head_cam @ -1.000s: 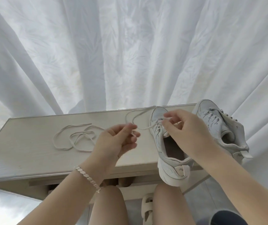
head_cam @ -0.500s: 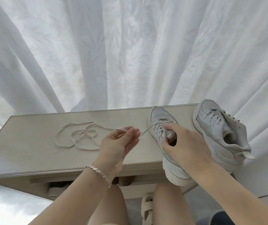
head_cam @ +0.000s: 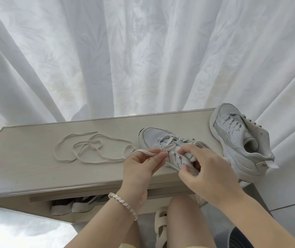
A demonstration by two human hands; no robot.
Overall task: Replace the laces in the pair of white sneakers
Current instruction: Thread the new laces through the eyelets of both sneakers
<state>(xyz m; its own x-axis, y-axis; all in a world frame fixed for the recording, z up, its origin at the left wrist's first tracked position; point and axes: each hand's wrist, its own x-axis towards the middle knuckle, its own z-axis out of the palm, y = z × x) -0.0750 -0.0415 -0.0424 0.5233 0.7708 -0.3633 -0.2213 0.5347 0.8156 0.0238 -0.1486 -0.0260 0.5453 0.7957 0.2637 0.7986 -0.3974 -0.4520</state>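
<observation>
A white sneaker [head_cam: 152, 138] lies on the pale wooden bench top [head_cam: 35, 158], toe pointing away and to the left. My right hand [head_cam: 202, 169] grips its tongue and upper around the eyelets. My left hand [head_cam: 143, 163] pinches the free end of this shoe's lace [head_cam: 143, 151] right beside the eyelets. The second white sneaker [head_cam: 239, 140] sits at the bench's right end, laced, heel toward me. A loose cream lace [head_cam: 91, 149] lies coiled on the bench to the left.
White curtains [head_cam: 143, 59] hang directly behind the bench. Shoes [head_cam: 75, 205] are stored on a shelf under the bench top. My knees and a sandalled foot [head_cam: 161, 222] are below the bench's front edge.
The sneaker has been laid lower and flatter on the bench, toe turned left. My left hand moved right, close to the eyelets, and my right hand shifted down onto the tongue.
</observation>
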